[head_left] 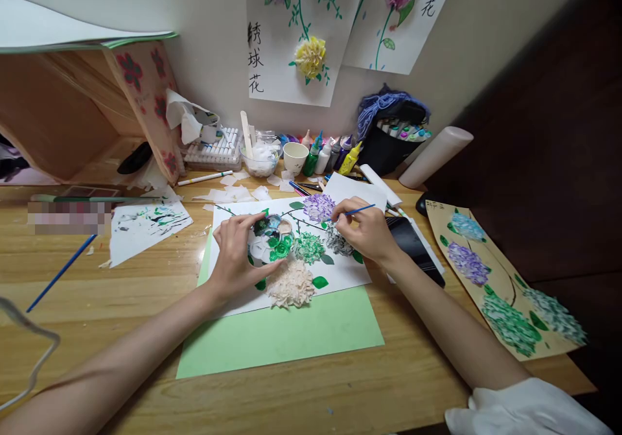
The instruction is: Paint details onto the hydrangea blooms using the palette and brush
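My left hand (238,253) grips the rim of a small round paint palette (272,238) with green, white and dark paint in its wells. The palette is over a white sheet (345,278) bearing painted branches and leaves. Between the fingers of my right hand (362,233) is a thin paintbrush (360,209) with a blue handle; its tip points left, near the purple paper flower (319,207). Also on the sheet are a green flower (308,247), a grey flower (336,240) partly behind my right hand, and a cream flower (292,284) below the palette.
Green paper (286,344) lies under the sheet. Paint bottles (324,157), a paper cup (295,157) and a bowl of scraps (261,159) line the back. A dark tablet-like object (413,247) and a flower picture (505,279) are at right, a paint-smeared sheet (148,227) at left.
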Demonstrator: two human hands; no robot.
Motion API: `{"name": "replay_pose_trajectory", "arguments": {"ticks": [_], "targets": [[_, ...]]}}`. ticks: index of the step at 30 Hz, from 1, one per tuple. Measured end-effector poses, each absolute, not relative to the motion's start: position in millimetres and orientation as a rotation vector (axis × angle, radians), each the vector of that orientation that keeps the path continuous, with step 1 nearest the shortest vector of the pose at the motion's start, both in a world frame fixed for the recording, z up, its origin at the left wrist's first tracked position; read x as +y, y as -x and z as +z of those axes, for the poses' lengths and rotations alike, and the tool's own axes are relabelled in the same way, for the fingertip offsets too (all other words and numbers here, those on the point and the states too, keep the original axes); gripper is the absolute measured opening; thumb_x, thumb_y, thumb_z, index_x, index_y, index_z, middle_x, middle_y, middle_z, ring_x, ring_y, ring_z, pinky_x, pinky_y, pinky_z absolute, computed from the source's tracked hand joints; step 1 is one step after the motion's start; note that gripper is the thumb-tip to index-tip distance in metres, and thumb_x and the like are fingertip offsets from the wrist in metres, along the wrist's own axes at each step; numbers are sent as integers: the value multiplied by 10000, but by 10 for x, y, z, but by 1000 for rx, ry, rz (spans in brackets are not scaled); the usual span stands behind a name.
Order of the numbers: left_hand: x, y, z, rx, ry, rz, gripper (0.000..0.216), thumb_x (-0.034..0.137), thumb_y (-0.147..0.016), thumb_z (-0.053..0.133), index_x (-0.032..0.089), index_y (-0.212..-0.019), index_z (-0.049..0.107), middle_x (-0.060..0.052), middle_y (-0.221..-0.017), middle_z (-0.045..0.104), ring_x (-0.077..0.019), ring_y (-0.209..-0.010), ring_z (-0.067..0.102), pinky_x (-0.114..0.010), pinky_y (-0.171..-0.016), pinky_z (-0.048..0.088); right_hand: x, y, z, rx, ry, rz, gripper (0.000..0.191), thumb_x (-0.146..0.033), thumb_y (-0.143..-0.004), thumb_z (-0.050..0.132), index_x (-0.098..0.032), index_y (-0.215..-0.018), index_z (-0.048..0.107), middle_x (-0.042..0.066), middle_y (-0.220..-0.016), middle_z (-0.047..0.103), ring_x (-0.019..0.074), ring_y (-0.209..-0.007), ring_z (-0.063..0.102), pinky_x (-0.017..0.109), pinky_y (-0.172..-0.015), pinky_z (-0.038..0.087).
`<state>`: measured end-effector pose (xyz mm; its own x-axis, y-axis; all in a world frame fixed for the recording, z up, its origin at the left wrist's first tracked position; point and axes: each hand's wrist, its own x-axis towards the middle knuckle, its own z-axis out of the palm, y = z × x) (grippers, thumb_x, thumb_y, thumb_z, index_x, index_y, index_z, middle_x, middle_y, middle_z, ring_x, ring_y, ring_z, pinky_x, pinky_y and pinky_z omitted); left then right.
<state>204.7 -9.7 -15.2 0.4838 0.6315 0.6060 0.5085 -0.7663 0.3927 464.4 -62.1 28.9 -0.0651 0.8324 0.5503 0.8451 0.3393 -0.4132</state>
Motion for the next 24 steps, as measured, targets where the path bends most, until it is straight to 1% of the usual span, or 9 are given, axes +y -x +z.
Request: {"name": "replay_pose_trajectory", "arguments": {"ticks": [6, 10, 18, 24], "targets": [[-99, -2053, -150, 993, -2572, 1157, 760, 498, -708, 741, 256, -1318, 358, -110, -1177, 547, -289, -1084, 505, -441, -899, 346, -607, -4661, 253, -1878, 1485, 0, 172, -93, -773, 474, -215, -719, 583, 16, -704, 639, 177, -697, 579, 307, -660, 437], [-95, -2054, -161, 998, -2575, 1160, 759, 505, -705, 742, 240, -1311, 369, -118, -1177, 546, -292, -1089, 504, -435, -893, 349, -607, -4674, 258, -1872, 1504, 21, 164, -104, -767, 479, -208, -710, 593, 19, -697, 635, 175, -671, 579, 310, -654, 440], [-100, -2050, -151, 994, -2564, 1151, 771, 499, -701, 747, 258, -1324, 362, -112, -1174, 544, -297, -1076, 506, -448, -897, 345, -606, -4675, 262, -1872, 1506, 42, 166, -102, -771, 478, -211, -716, 590, 16, -706, 637, 174, -691, 579, 307, -658, 437], [-99, -2051, -159, 992, -2554, 1140, 770, 489, -701, 746, 268, -1332, 364, -107, -1178, 541, -302, -1079, 500, -448, -887, 343, -605, -4681, 264, -1843, 1506, 41, 150, -127, -790, 479, -211, -730, 587, 15, -703, 625, 171, -666, 564, 308, -644, 429]]}}
